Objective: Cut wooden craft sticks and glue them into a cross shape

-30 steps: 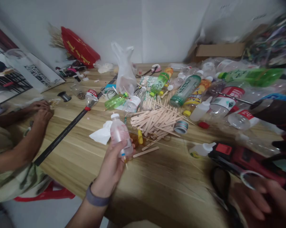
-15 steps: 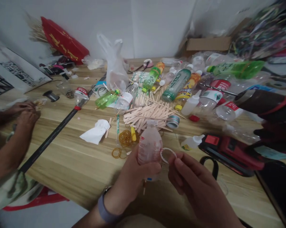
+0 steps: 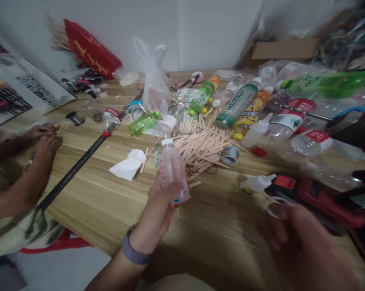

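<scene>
Wrapped around a small clear plastic bottle with a white cap and faint red print, my left hand holds it tilted above the table. A thin stick pokes out below the bottle, its attachment hidden. My right hand, smeared by motion, is off to the right near the red and black drill. Its fingers pinch a thin white ring, apart from the bottle. Beyond the bottle lies a pile of flat wooden sticks. A crumpled white tissue rests left of the bottle.
Several bottles, including a green one, crowd the back right. A dropper bottle lies by the drill. A dark pole with a bottle-top end crosses the left side. Another person's hands work at far left. A white plastic bag stands behind.
My right hand has swung away to the right with the white ring, away from the bottle. The bottle has shifted left in view and a white cap now shows on it.
</scene>
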{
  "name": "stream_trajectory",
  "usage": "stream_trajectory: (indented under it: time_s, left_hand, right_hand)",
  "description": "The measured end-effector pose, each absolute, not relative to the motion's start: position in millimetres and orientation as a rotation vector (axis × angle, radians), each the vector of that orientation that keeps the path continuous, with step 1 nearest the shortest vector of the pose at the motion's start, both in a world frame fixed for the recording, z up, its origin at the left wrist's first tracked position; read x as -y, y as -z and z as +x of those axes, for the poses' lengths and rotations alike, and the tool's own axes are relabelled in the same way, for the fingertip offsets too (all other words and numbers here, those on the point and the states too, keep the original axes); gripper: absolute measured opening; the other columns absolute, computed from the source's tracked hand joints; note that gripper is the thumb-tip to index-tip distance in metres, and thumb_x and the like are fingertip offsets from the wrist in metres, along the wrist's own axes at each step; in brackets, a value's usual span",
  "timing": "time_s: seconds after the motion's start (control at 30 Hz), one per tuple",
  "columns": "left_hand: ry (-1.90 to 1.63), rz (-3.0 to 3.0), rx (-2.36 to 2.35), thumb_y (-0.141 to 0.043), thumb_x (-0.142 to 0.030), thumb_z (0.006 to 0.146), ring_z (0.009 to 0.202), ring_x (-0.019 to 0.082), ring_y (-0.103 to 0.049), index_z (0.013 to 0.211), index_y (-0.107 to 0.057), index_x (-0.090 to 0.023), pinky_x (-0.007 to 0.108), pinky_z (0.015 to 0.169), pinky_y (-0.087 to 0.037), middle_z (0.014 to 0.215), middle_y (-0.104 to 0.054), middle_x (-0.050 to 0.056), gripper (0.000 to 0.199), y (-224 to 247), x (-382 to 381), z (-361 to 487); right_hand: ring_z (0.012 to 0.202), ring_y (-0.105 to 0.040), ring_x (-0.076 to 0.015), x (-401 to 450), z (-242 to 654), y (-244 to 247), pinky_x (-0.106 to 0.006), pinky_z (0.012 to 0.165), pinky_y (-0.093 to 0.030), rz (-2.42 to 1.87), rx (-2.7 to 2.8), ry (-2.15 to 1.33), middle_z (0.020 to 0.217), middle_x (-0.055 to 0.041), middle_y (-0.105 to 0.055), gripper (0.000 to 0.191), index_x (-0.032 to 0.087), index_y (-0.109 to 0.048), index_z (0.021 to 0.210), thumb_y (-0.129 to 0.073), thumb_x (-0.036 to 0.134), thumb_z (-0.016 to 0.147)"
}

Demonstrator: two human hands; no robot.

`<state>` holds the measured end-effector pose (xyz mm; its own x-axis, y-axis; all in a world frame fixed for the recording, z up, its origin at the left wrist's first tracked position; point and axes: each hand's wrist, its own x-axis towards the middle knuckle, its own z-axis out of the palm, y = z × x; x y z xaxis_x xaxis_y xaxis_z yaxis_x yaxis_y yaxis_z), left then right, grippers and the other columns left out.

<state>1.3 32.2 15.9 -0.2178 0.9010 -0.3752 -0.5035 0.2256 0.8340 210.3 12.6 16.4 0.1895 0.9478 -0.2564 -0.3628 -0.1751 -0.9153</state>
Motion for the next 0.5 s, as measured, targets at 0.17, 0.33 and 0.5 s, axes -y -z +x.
stream_trajectory:
  time_s: [0.17, 0.33, 0.5]
  left_hand:
    - [-1.272, 0.503, -1.118, -0.079, -0.027, 0.061, 0.07, 0.018, -0.06, 0.089, -0.067, -0.019, 0.025, 0.062, -0.046, 0.078, -0.067, 0.002, 0.031, -17, -27, 19]
    - [-1.173, 0.533, -1.071, -0.08, -0.022, 0.057, 0.066, 0.018, -0.059, 0.087, -0.068, -0.017, 0.026, 0.059, -0.044, 0.074, -0.067, 0.003, 0.033, -17, -23, 30]
    - [-1.283, 0.435, -1.17, -0.082, -0.019, 0.054, 0.064, 0.017, -0.062, 0.088, -0.068, -0.016, 0.025, 0.057, -0.048, 0.073, -0.068, 0.002, 0.037, -17, -35, 9]
  right_hand:
    - [0.051, -0.039, -0.0136, -10, 171, -28, -0.029, 0.048, -0.032, -1.207, 0.787, -1.509, 0.053, 0.0036, -0.047, 0.034, 0.025, -0.059, 0.068, -0.07, 0.055, 0.081]
    - [0.048, -0.036, -0.0104, -19, 169, -21, -0.024, 0.043, -0.03, -1.1, 0.909, -1.671, 0.052, 0.0053, -0.045, 0.033, 0.022, -0.064, 0.075, -0.069, 0.054, 0.082]
    - [0.046, -0.026, -0.0097, -17, 196, -20, -0.025, 0.04, -0.021, -1.232, 0.648, -1.647, 0.05, 0.0062, -0.034, 0.034, 0.022, -0.059, 0.065, -0.071, 0.049, 0.081]
